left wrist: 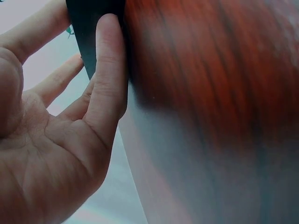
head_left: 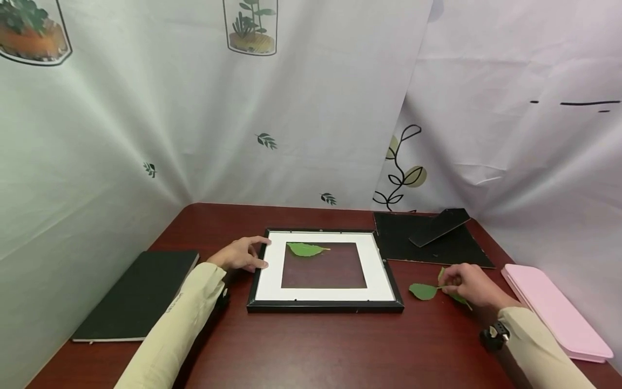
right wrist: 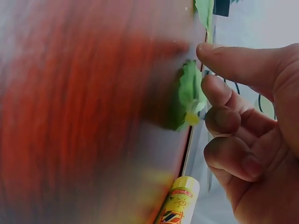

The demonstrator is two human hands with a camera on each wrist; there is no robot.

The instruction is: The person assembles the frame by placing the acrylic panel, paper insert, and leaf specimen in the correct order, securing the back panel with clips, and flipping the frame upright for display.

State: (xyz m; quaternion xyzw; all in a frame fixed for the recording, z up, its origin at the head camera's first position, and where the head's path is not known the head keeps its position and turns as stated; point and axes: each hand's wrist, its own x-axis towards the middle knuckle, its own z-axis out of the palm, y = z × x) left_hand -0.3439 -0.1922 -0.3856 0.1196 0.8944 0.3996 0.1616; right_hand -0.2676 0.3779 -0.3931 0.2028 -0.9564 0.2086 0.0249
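The likeliest trouble is at the right of the frame, where the right hand [head_left: 470,283] bends over several green leaves, one of them a loose leaf [head_left: 423,292] by the fingertips. Those fingers are curled and the thumb is close to a stem, but whether they pinch it I cannot tell. A careless pull could snap a thin stem, or drag a neighbouring leaf along, since they lie so close together.

At center, the left hand [head_left: 240,254] lays fairly straight fingers against the left side of the black picture frame [head_left: 325,307], bracing it more than clasping it. A shove there could skid the frame over the surface [head_left: 316,346] or into the backing board [head_left: 398,243] at upper right, whose edge lies right by it.

Inside the white mat [head_left: 269,281], a single leaf [head_left: 305,249] sits at the window's upper left, stem pointing right. Nothing visible fastens it, so a bump or brushing cuff could turn it askew.

In the right wrist view, a yellow capped tube [right wrist: 180,200] appears at bottom; if round, it might roll when knocked.
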